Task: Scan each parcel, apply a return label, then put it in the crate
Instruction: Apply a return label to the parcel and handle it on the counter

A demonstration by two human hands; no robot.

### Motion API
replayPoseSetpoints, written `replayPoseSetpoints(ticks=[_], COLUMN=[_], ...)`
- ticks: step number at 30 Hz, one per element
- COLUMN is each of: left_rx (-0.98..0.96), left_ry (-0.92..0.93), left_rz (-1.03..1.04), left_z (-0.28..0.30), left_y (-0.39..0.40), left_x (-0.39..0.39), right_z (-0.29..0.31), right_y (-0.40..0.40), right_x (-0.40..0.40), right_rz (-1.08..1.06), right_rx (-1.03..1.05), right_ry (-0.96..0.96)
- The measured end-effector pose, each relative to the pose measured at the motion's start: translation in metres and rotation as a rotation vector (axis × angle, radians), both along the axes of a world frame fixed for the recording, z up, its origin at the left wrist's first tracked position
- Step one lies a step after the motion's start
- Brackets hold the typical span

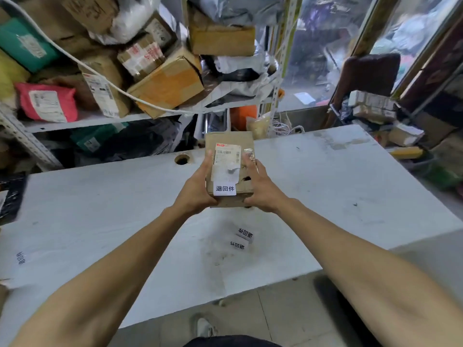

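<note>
left hand (198, 189), right hand (260, 189), both gripping labelled parcel (229, 159)

White table (325, 186), cluttered metal shelving (100, 121), tiled floor (250, 316)

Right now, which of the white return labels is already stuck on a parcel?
The return label on the near edge of the held cardboard box; two loose labels lie on the table.

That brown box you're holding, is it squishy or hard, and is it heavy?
Probably stiff: the cardboard box keeps flat sides and straight edges where the left hand and right hand grip it. Likely light, since it is held off the table. Its flat faces should not roll.
</note>
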State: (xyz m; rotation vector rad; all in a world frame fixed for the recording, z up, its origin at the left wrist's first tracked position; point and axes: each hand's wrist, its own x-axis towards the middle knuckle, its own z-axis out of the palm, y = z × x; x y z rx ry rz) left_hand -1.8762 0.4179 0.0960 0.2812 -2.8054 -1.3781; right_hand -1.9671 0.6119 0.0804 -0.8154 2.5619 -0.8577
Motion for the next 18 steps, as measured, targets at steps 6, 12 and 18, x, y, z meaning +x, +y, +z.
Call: replayPoseSetpoints(ticks=[6, 12, 18], left_rx=[0.014, 0.020, -0.087], left_ry=[0.066, 0.079, 0.112], left_rz=[-0.247, -0.496, -0.723], left_z=[0.008, -0.003, -0.013], left_y=[0.134, 0.290, 0.444], left_x=[-0.039, -0.062, -0.057], right_z=[0.011, 0.011, 0.008], right_y=[0.148, 0.311, 0.452], right_x=[0.005, 0.040, 0.098], right_rz=[-0.241, -0.505, -0.789], right_rx=[-0.003, 0.019, -0.024], right_ry=[0.040, 0.054, 0.014])
